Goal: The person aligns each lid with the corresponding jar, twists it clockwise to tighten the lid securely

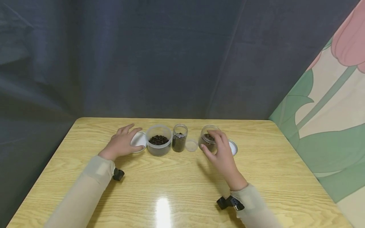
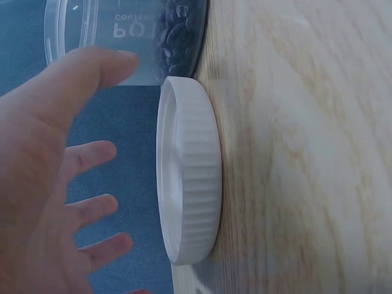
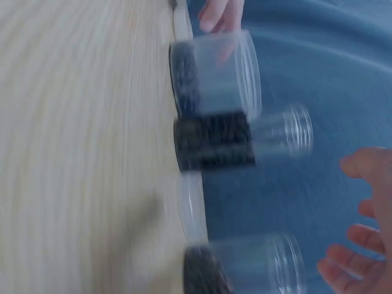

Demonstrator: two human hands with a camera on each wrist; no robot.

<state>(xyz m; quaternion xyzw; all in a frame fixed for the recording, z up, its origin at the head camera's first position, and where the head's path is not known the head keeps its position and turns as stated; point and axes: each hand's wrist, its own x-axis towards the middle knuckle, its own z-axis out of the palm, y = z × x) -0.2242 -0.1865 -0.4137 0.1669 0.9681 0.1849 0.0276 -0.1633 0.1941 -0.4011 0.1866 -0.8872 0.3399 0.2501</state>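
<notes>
My left hand [image 1: 121, 144] hovers with spread fingers over a white ribbed lid [image 2: 199, 177], which lies with its hollow side up. Just right of that lid stands a wide clear jar [image 1: 159, 151] partly filled with dark coffee beans [image 1: 158, 140]. My right hand [image 1: 223, 160] is above and beside another open clear jar [image 1: 203, 146] with dark contents at its bottom. In the right wrist view its fingers are parted, with a gap between them and the jar's mouth. Neither hand holds anything.
Between the two jars stands a slim clear jar [image 1: 179, 144] of dark grains, uncapped. A small translucent lid [image 1: 191, 145] lies beside it. Right of the right jar lies a white lid with a grey rim [image 1: 233, 148]. A dark curtain [image 1: 171, 63] hangs behind the wooden table [image 1: 171, 177].
</notes>
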